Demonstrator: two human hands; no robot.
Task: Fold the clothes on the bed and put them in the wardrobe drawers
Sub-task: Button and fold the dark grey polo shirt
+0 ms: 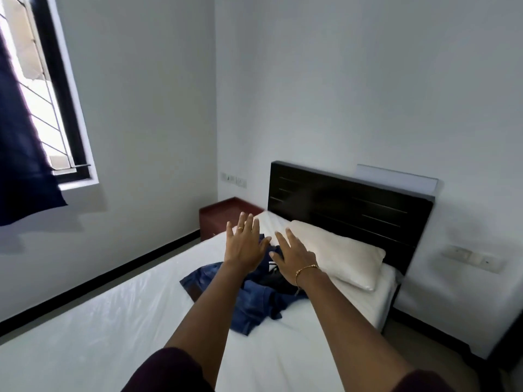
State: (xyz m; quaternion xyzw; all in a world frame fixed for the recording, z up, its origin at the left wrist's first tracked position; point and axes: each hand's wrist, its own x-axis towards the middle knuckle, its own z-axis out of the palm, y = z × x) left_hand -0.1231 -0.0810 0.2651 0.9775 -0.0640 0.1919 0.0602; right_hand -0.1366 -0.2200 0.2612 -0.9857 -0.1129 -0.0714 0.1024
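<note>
Two arms in dark sleeves reach forward over the white bed [113,321]. Both the left hand [245,244] and the right hand [294,257] hover with fingers spread and straight, grasping nothing. Just below them a heap of blue clothes [254,304] lies rumpled mid-mattress, near the pillow [339,253] and the dark headboard [348,210]. No drawers are in view. Judging from the tangle, grabbing blindly could lift several garments knotted together, or drag a piece off the mattress edge, since no single item is separated yet.
</note>
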